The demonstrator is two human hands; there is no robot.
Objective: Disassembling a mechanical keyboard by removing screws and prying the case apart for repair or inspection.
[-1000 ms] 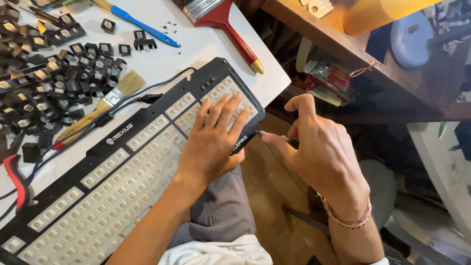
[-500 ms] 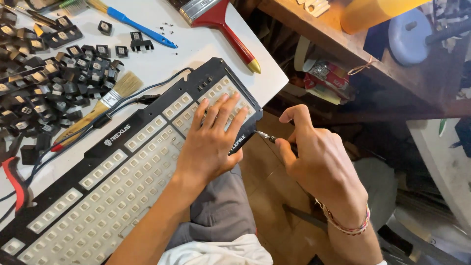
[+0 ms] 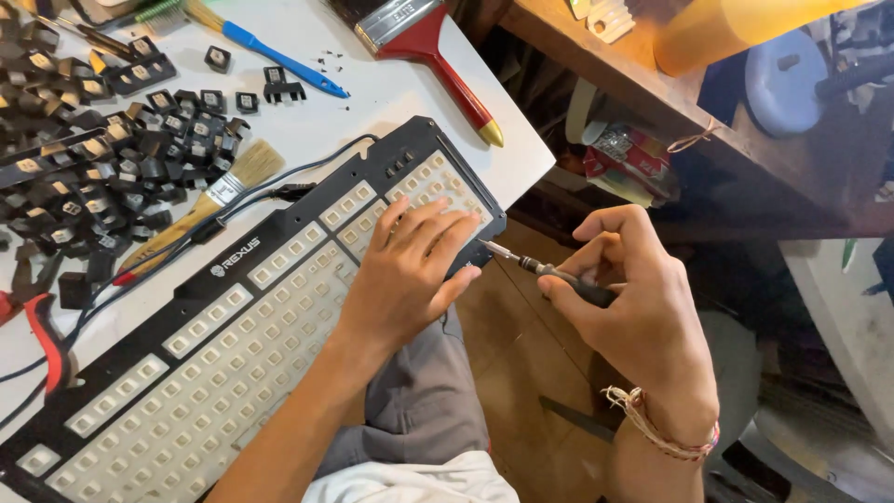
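Observation:
A black keyboard (image 3: pixel 279 237) with its keycaps removed lies diagonally over the white table's edge, showing rows of white switch pads. My left hand (image 3: pixel 410 270) presses flat on its right end, fingers spread over the number-pad area. My right hand (image 3: pixel 633 298) holds a small screwdriver (image 3: pixel 549 272) by its dark handle, off the table's edge. The thin metal tip points left at the keyboard's right edge, just beside my left fingertips. A cord bracelet sits on my right wrist.
A heap of black keycaps (image 3: pixel 84 149) covers the table's upper left. A wooden brush (image 3: pixel 205 200), a blue-handled brush (image 3: pixel 279 61), a red-handled paintbrush (image 3: pixel 438 56) and red pliers (image 3: pixel 42 326) lie about. A cable (image 3: pixel 307 172) runs from the keyboard. A wooden shelf (image 3: pixel 596 74) stands to the right.
My right hand has drawn back to the right from the keyboard's edge, so the screwdriver's shaft and tip now show. My left hand stays pressed on the keyboard.

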